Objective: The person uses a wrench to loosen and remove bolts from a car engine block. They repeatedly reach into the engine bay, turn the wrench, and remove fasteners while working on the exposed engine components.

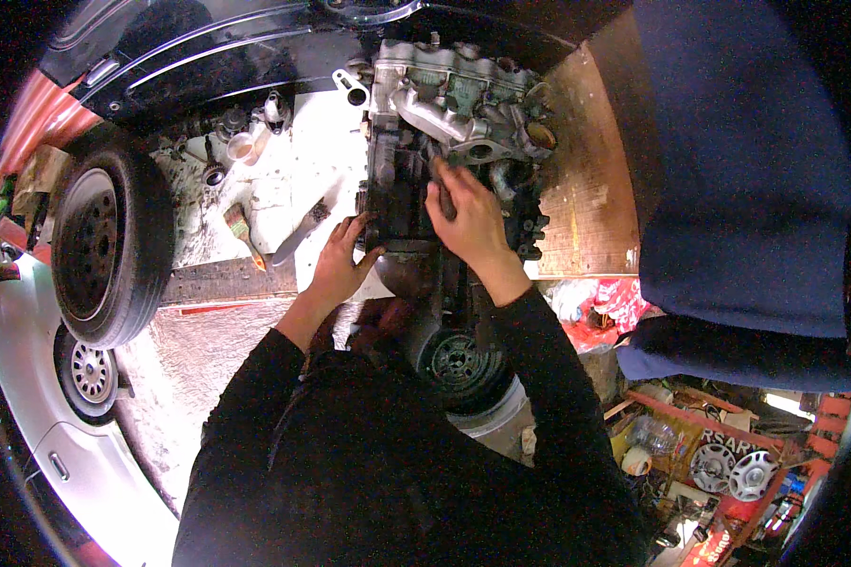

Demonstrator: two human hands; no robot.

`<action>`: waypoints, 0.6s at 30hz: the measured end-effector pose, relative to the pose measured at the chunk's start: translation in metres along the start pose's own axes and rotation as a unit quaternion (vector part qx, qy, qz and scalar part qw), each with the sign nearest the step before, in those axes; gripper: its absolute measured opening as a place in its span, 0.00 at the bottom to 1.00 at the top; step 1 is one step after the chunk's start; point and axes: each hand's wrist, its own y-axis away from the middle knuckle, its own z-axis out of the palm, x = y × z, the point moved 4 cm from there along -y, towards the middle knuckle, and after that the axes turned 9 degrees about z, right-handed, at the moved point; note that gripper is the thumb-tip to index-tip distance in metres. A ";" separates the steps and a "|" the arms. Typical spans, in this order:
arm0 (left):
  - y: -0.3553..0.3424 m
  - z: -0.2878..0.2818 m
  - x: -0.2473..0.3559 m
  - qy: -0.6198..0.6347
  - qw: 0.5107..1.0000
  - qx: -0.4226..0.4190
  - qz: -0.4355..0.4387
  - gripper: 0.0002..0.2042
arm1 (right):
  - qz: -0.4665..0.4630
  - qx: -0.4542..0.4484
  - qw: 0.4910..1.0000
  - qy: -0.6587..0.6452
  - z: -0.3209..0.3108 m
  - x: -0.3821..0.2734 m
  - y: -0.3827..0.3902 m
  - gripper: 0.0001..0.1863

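An engine (402, 189) lies on a pale work surface in front of me, with a cast metal manifold (440, 121) on its upper part. My left hand (345, 260) rests with spread fingers on the engine's left edge. My right hand (471, 227) is over the middle of the block, its fingers curled round a dark object I cannot make out. Left of the engine are a flat metal blade (293, 239), a paintbrush (239, 230), small metal parts (214, 173), a clear cup (241, 148) and a flat gasket (353, 94).
A spare wheel (142, 246) stands at left, beside a silver car (43, 378). A dark car body (208, 52) spans the back. A person in navy clothing (738, 189) is close on the right, by a wooden board (586, 161). Hubcaps (752, 475) and clutter lie at lower right.
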 end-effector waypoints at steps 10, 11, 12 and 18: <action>-0.002 0.000 -0.002 0.015 1.000 0.006 0.015 0.33 | 0.010 0.011 0.997 0.082 0.007 -0.012 -0.005 0.22; -0.001 0.000 -0.001 0.006 1.000 0.008 0.010 0.32 | 0.028 0.020 0.995 0.098 0.005 -0.014 -0.007 0.22; 0.000 0.001 0.001 -0.003 1.000 0.009 0.006 0.32 | 0.020 0.006 0.995 0.097 0.009 -0.013 -0.006 0.22; 0.002 0.002 -0.007 0.008 1.000 0.001 0.003 0.32 | 0.010 -0.046 0.997 0.065 0.006 -0.007 0.002 0.23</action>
